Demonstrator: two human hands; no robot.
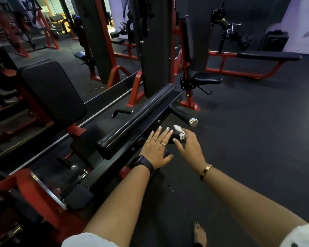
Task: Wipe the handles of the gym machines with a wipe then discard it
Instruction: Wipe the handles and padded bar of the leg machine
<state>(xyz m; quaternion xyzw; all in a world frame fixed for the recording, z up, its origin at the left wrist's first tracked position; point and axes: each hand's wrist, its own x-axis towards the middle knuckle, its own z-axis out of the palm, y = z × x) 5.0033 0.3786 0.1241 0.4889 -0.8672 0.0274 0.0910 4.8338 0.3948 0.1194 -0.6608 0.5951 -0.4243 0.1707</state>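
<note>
White wipe [177,128] gripped by right hand [189,148] on near handle [176,137]; left hand [155,148] flat alongside. Next, likely: far handle [183,115], one o'clock.

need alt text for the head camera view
A person's right hand holds a white wipe against the chrome-capped end of a black handle on a red and black gym machine, while the left hand lies flat beside it. A second handle sticks out just beyond.
</note>
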